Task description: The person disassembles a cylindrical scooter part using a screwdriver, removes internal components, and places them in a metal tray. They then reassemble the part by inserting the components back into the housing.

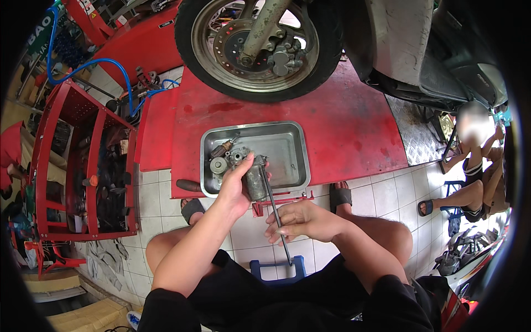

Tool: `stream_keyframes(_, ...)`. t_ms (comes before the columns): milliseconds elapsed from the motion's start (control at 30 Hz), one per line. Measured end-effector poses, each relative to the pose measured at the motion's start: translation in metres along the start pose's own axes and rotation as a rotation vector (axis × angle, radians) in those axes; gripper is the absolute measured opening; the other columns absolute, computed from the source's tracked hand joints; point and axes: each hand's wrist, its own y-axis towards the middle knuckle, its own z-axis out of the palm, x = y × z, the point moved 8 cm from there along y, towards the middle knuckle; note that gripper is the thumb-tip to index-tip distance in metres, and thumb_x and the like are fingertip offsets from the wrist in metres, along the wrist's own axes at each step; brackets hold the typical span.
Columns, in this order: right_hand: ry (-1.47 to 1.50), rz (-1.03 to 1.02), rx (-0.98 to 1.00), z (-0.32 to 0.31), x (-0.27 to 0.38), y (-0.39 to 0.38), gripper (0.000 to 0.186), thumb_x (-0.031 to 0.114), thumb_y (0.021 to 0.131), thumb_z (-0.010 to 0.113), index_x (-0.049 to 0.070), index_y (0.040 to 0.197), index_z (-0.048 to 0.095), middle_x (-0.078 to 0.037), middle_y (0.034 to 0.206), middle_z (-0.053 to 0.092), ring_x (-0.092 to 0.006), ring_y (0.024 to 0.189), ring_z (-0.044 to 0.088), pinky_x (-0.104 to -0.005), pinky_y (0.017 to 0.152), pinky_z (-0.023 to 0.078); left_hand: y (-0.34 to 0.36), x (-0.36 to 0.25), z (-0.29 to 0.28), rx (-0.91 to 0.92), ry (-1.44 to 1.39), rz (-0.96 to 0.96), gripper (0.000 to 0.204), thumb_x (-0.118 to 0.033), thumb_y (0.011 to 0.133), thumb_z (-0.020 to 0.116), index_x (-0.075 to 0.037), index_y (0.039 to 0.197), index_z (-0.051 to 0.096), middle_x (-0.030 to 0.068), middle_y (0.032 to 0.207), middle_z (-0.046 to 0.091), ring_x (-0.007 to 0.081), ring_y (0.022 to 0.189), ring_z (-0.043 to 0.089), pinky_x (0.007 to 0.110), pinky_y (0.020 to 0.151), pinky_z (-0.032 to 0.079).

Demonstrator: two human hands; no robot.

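Note:
My left hand [239, 191] grips a grimy metal component with a cylindrical body [255, 185], held over the near edge of a steel tray [282, 181]. Inside the tray, at its left, lie metal parts [218, 165], one with a brownish fitting. My right hand [291, 220], lower and to the right, has a long thin metal rod tool [274, 204] between thumb and loosely curled fingers. The rod's upper end meets the right side of the component; exactly how it engages is hidden.
A red lift platform [354, 133] bears the tray and a dark handled tool [188, 185]; a scooter wheel [194, 55] stands behind. A red tool cart [50, 166] and blue hose [130, 94] are left, a seated person [473, 199] right, another person's red sleeve [12, 146] far left.

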Motion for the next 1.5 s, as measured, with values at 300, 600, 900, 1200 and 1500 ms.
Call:
stream_keyframes(300, -0.217, 0.05, 0.015, -0.015, -0.012, 0.005, 0.047, 0.011, 0.085, 0.077, -0.004, 0.126, 0.059, -0.013, 0.1, 0.072, -0.0195, 0.09, 0.071, -0.0295, 0.076, 0.056, -0.002, 0.003, 0.006, 0.003, -0.031, -0.044, 0.035, -0.037, 0.094, 0.068, -0.007, 0.11, 0.061, 0.0106, 0.102, 0.069, 0.0251, 0.086, 0.067, 0.04, 0.077, 0.056)
stream_keyframes(600, -0.167, 0.114, 0.055, -0.013, -0.008, 0.004, 0.05, 0.01, 0.084, 0.077, -0.004, 0.128, 0.058, -0.014, 0.108, 0.071, -0.0182, 0.095, 0.07, -0.0296, 0.081, 0.055, -0.004, 0.004, 0.006, 0.018, -0.031, -0.075, 0.034, -0.035, 0.095, 0.066, -0.006, 0.112, 0.061, 0.0114, 0.102, 0.069, 0.0258, 0.087, 0.067, 0.04, 0.079, 0.056)
stream_keyframes(900, -0.034, 0.057, 0.043, -0.007, 0.001, 0.002, 0.051, 0.01, 0.083, 0.079, -0.003, 0.128, 0.058, -0.012, 0.095, 0.071, -0.0167, 0.087, 0.069, -0.0275, 0.076, 0.055, -0.004, 0.004, 0.005, 0.035, -0.03, -0.076, 0.033, -0.035, 0.095, 0.065, -0.006, 0.112, 0.062, 0.0108, 0.102, 0.069, 0.0259, 0.088, 0.067, 0.041, 0.079, 0.056)
stream_keyframes(1200, -0.112, 0.025, 0.043, -0.011, 0.001, 0.007, 0.043, 0.011, 0.086, 0.077, -0.003, 0.123, 0.06, -0.01, 0.094, 0.07, -0.016, 0.079, 0.069, -0.0266, 0.068, 0.054, -0.008, 0.009, 0.008, 0.038, -0.002, -0.117, 0.038, -0.039, 0.097, 0.06, -0.007, 0.117, 0.058, 0.012, 0.107, 0.068, 0.026, 0.091, 0.065, 0.041, 0.082, 0.053)
stream_keyframes(1500, -0.192, 0.019, 0.067, -0.009, -0.002, 0.005, 0.041, 0.009, 0.088, 0.075, -0.003, 0.124, 0.06, -0.01, 0.096, 0.071, -0.0168, 0.082, 0.07, -0.0262, 0.067, 0.054, -0.006, 0.003, 0.004, 0.019, -0.05, -0.092, 0.036, -0.038, 0.096, 0.063, -0.008, 0.114, 0.06, 0.011, 0.105, 0.068, 0.0264, 0.091, 0.066, 0.041, 0.081, 0.054)
